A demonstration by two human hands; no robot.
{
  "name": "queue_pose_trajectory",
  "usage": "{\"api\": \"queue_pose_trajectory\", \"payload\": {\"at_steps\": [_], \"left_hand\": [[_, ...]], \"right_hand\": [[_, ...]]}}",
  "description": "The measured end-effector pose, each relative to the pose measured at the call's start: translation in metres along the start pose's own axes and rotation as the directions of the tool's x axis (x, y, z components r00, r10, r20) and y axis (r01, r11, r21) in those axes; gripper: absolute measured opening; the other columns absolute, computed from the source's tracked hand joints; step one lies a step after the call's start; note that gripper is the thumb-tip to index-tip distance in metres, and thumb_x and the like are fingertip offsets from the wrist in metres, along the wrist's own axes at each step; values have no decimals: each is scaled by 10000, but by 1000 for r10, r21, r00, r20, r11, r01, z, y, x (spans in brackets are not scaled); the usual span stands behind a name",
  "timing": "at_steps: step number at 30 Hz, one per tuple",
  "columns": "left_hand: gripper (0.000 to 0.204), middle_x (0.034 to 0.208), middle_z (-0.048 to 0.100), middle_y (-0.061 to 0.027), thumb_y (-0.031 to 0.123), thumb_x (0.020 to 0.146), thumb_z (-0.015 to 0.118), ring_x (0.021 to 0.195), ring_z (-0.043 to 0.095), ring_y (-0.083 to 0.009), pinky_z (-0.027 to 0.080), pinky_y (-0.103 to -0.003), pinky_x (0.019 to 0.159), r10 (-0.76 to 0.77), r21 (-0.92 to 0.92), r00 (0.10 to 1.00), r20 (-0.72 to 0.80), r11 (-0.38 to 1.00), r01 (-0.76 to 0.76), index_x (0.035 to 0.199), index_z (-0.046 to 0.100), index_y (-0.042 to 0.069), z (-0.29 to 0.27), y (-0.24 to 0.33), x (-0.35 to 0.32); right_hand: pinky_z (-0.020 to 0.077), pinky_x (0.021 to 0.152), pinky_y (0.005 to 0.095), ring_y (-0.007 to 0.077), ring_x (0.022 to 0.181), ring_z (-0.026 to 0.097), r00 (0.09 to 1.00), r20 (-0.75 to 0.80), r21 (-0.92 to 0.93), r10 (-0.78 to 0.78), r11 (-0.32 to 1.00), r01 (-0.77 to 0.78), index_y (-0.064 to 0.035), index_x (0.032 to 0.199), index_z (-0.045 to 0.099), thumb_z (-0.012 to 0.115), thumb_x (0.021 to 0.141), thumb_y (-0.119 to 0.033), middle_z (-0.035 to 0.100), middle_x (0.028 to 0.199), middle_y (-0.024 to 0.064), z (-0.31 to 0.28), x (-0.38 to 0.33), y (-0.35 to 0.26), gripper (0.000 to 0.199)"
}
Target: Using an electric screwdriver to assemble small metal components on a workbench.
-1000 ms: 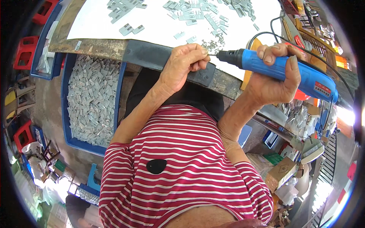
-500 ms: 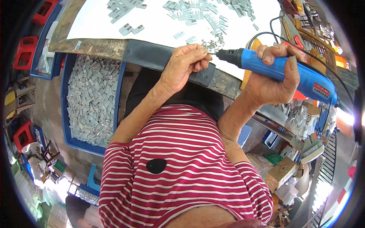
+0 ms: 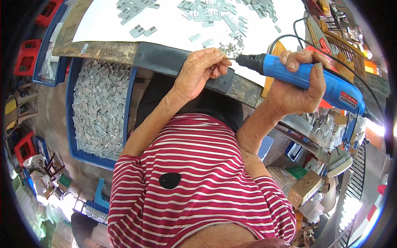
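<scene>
My right hand (image 3: 295, 93) is wrapped round a blue corded electric screwdriver (image 3: 337, 87), its black nose pointing left. Close to the bit's tip, my left hand (image 3: 200, 74) is closed in a pinch over the table's front edge. Whatever lies between thumb and forefinger is hidden by the fingers. Just beyond them, a scatter of tiny dark screws (image 3: 232, 46) rests on a white sheet (image 3: 165, 43). Small grey flat pieces (image 3: 204, 16) are spread farther back on the same sheet, with two lying apart from a cluster at the left.
Below the table's left side stands a blue bin (image 3: 70, 128) full of similar grey pieces (image 3: 101, 107). The screwdriver's black cable (image 3: 339, 60) loops over the right side. Red stools (image 3: 28, 58) are at far left; a cardboard box (image 3: 305, 188) and clutter lie at lower right.
The screwdriver and my right hand have shifted very slightly. My left hand keeps its pinch by the bit, almost unmoved.
</scene>
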State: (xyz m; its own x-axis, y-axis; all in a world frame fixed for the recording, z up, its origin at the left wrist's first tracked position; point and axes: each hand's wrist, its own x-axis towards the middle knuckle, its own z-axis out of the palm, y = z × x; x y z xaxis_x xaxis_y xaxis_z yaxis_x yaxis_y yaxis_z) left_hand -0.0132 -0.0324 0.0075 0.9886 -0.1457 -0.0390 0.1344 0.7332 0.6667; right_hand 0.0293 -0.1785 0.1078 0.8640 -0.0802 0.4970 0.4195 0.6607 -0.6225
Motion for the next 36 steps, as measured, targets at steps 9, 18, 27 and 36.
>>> {"api": "queue_pose_trajectory", "payload": {"at_steps": [9, 18, 27, 36], "left_hand": [[271, 773, 587, -74, 224, 899, 513, 669, 494, -101, 381, -218, 608, -5, 9, 1000, -8, 1000, 5, 936, 595, -31, 1, 0, -2], [274, 771, 585, -58, 227, 908, 499, 666, 487, -75, 390, -196, 613, -9, 51, 1000, 18, 999, 8, 913, 592, -30, -4, 3, -12], [235, 716, 575, -1, 210, 905, 498, 638, 454, -48, 366, -184, 605, 257, 664, 961, -103, 737, -126, 883, 623, 11, -6, 40, -28], [109, 770, 580, -103, 61, 763, 584, 713, 535, -222, 433, -324, 634, 565, 988, 822, 75, 69, -138, 855, 596, 3, -14, 35, 8]], "right_hand": [[439, 563, 390, 227, 549, 536, 1000, -9, -4, 2, 1000, -2, 35, 1016, 516, 506, 779, -73, 590, 742, 200, 2, -2, -3, 261], [414, 569, 384, 216, 559, 519, 1000, -22, 7, 16, 1000, -16, -3, 1011, 535, 512, 781, -89, 593, 741, 188, 4, -5, -13, 247], [408, 593, 379, 212, 571, 518, 1000, -5, 12, -17, 1000, 17, -18, 1019, 535, 507, 787, -98, 600, 754, 182, -6, -6, -21, 247], [409, 595, 382, 224, 572, 518, 1000, 10, -29, 7, 1000, -7, 5, 1048, 525, 490, 783, -80, 589, 752, 202, -9, 1, -8, 280]]}}
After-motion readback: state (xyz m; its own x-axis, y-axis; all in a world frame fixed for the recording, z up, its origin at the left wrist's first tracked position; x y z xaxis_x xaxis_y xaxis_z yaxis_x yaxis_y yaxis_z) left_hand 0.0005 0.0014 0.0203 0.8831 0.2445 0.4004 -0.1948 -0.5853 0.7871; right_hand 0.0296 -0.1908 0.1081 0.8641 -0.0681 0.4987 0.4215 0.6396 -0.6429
